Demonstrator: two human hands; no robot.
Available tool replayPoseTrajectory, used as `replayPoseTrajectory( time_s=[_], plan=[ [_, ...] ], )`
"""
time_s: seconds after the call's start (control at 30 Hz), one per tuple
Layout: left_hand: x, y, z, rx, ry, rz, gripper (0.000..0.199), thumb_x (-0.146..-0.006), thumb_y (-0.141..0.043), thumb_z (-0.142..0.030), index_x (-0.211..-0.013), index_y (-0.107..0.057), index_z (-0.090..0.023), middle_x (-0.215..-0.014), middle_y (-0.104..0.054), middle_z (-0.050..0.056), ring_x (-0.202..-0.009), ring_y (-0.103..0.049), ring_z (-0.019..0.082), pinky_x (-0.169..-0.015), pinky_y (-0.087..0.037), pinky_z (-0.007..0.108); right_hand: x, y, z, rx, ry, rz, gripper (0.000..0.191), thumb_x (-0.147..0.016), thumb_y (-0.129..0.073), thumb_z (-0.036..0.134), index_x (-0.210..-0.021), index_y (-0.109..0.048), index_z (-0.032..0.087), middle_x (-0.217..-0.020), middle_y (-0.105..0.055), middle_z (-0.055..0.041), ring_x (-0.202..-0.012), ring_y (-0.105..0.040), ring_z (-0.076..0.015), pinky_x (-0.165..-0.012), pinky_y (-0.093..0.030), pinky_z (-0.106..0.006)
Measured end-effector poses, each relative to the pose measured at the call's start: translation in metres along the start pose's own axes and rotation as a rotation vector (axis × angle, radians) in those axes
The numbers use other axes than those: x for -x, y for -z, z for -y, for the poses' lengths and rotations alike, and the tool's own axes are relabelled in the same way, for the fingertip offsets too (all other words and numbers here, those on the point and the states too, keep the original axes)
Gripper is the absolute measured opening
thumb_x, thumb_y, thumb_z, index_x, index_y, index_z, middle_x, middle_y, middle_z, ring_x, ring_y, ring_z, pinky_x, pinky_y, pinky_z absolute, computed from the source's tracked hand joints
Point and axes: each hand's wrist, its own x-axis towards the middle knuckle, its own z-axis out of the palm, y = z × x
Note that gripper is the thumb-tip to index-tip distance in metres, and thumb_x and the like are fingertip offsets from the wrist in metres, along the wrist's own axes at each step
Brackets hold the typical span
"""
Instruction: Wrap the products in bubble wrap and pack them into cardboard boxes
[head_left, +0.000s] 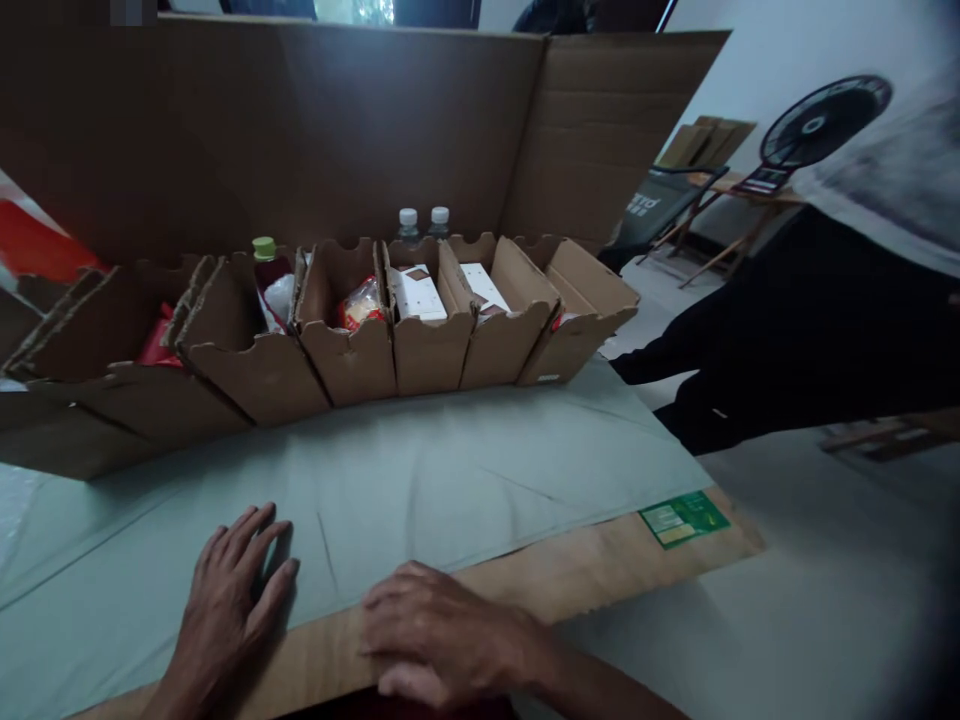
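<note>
My left hand (236,590) lies palm down on the pale green cloth (420,470), its fingers apart and nothing in it. To its right, my right hand (442,635) is at the bare wooden front edge of the table (592,560). Its fingers are curled together over the edge, and the thumb shows lower, in front of the wood. Beyond both hands stands a row of open cardboard bins (349,365). In them I see a red packet (159,340), a bottle with a green cap (264,250), a red and clear packet (361,305) and white boxes (420,292).
A tall cardboard panel (300,130) rises behind the bins, with two clear bottles (409,225) before it. A green label (684,520) is on the table's right corner. At right stand a person in black trousers (810,330) and a black fan (814,125).
</note>
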Motion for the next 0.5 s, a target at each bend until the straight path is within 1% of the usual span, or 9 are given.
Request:
replayPoseTrajectory(
  time_s=[0.07, 0.1, 0.13, 0.2, 0.27, 0.3, 0.37, 0.43, 0.5],
  plan=[
    [0.000, 0.000, -0.001, -0.011, -0.006, -0.007, 0.042, -0.095, -0.049, -0.049, -0.128, -0.064, -0.028, -0.148, -0.061, 0.012, -0.143, -0.052, 0.036, -0.117, -0.040, 0.065, 0.027, 0.037, -0.009, 0.044, -0.099, -0.179, 0.021, -0.095, -0.066, 0.024, -0.115, -0.070, 0.023, -0.114, -0.079, -0.0004, -0.121, -0.068, -0.0162, -0.104, -0.052, -0.033],
    [-0.001, 0.001, -0.001, -0.017, -0.013, -0.015, 0.042, -0.094, -0.049, -0.050, -0.128, -0.064, -0.029, -0.148, -0.062, 0.011, -0.142, -0.053, 0.036, -0.116, -0.042, 0.064, 0.040, 0.064, -0.015, 0.120, -0.191, -0.317, 0.023, -0.095, -0.064, 0.022, -0.117, -0.070, 0.024, -0.119, -0.078, -0.0023, -0.122, -0.068, -0.0186, -0.105, -0.053, -0.038],
    [-0.001, 0.001, -0.001, -0.023, -0.020, -0.019, 0.042, -0.094, -0.049, -0.050, -0.128, -0.063, -0.029, -0.148, -0.062, 0.011, -0.142, -0.053, 0.037, -0.116, -0.043, 0.064, 0.052, 0.095, -0.023, 0.226, -0.293, -0.470, 0.027, -0.097, -0.061, 0.021, -0.122, -0.069, 0.026, -0.124, -0.076, -0.0036, -0.123, -0.067, -0.0209, -0.106, -0.053, -0.044],
    [-0.001, 0.002, -0.002, -0.040, -0.036, -0.027, 0.043, -0.094, -0.050, -0.049, -0.129, -0.063, -0.028, -0.148, -0.062, 0.012, -0.141, -0.054, 0.037, -0.114, -0.044, 0.065, 0.067, 0.169, -0.044, 0.434, -0.468, -0.743, 0.027, -0.098, -0.055, 0.020, -0.118, -0.072, 0.029, -0.121, -0.077, -0.0047, -0.118, -0.070, -0.0242, -0.105, -0.054, -0.049],
    [-0.001, 0.002, -0.002, -0.056, -0.053, -0.034, 0.042, -0.094, -0.051, -0.049, -0.128, -0.063, -0.028, -0.146, -0.063, 0.012, -0.139, -0.056, 0.038, -0.112, -0.046, 0.065, 0.069, 0.243, -0.069, 0.575, -0.645, -0.819, 0.026, -0.096, -0.056, 0.017, -0.113, -0.074, 0.025, -0.119, -0.077, -0.0076, -0.113, -0.072, -0.0264, -0.101, -0.056, -0.047],
    [0.000, 0.002, -0.001, -0.061, -0.061, -0.039, 0.041, -0.094, -0.051, -0.048, -0.128, -0.063, -0.028, -0.146, -0.063, 0.012, -0.138, -0.056, 0.039, -0.111, -0.048, 0.066, 0.064, 0.275, -0.083, 0.604, -0.734, -0.771, 0.028, -0.094, -0.057, 0.013, -0.114, -0.075, 0.022, -0.119, -0.077, -0.0094, -0.110, -0.072, -0.0270, -0.099, -0.057, -0.045],
    [0.001, 0.001, 0.000, -0.069, -0.082, -0.047, 0.040, -0.094, -0.051, -0.046, -0.128, -0.062, -0.028, -0.146, -0.063, 0.013, -0.138, -0.057, 0.040, -0.108, -0.049, 0.067, 0.049, 0.323, -0.111, 0.582, -0.891, -0.571, 0.028, -0.089, -0.062, 0.007, -0.112, -0.076, 0.016, -0.119, -0.077, -0.0114, -0.109, -0.073, -0.0262, -0.099, -0.056, -0.042],
    [0.002, -0.001, 0.002, -0.074, -0.091, -0.055, 0.041, -0.094, -0.052, -0.044, -0.130, -0.061, -0.028, -0.148, -0.061, 0.013, -0.137, -0.057, 0.041, -0.106, -0.050, 0.068, 0.031, 0.347, -0.137, 0.465, -1.043, -0.315, 0.017, -0.084, -0.067, 0.004, -0.095, -0.078, 0.012, -0.106, -0.079, -0.0098, -0.101, -0.075, -0.0231, -0.093, -0.056, -0.037],
    [0.003, -0.002, 0.003, -0.068, -0.089, -0.060, 0.041, -0.093, -0.053, -0.044, -0.131, -0.062, -0.028, -0.149, -0.061, 0.013, -0.137, -0.057, 0.041, -0.106, -0.050, 0.069, 0.019, 0.349, -0.159, 0.362, -1.121, -0.171, 0.006, -0.081, -0.072, 0.004, -0.078, -0.075, 0.009, -0.094, -0.080, -0.0079, -0.090, -0.075, -0.0193, -0.083, -0.057, -0.033]
  ],
)
